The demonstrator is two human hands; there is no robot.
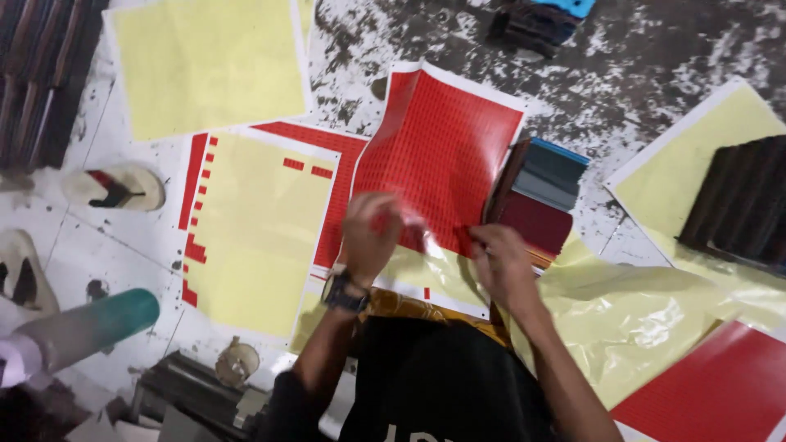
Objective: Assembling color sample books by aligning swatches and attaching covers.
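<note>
I am looking down at a pale tiled floor (pixel 123 262) streaked with dark paint stains, covered in sheets of paper. Directly in front of me, curling up off the floor, is a red sheet of small rectangular stickers with a white border (pixel 442 147). My left hand (pixel 370 236), with a dark watch on the wrist, is at the sheet's lower edge; its fingers are bunched together against the red surface, though motion blur keeps me from telling whether they pinch a sticker. My right hand (pixel 501 260) rests on the lower right corner of the same sheet, fingers curled and pressed down on it.

Just to the left lies a pale yellow backing sheet (pixel 254 237) with most stickers gone, only a ragged red column left along its left edge and two small red pieces near the top. Another pale yellow sheet (pixel 209 61) lies beyond it, at the upper left. Touching the red sheet's right edge is a stack of flat cards in dark red, grey and blue (pixel 540 196). Crumpled translucent yellow film (pixel 639 319) spreads at my right, with a second red sticker sheet (pixel 720 393) at the lower right corner. Far left, well apart, a beige sandal with a dark strap (pixel 115 187) sits on the tiles, and a green cylinder (pixel 106 319) lies below it.
</note>
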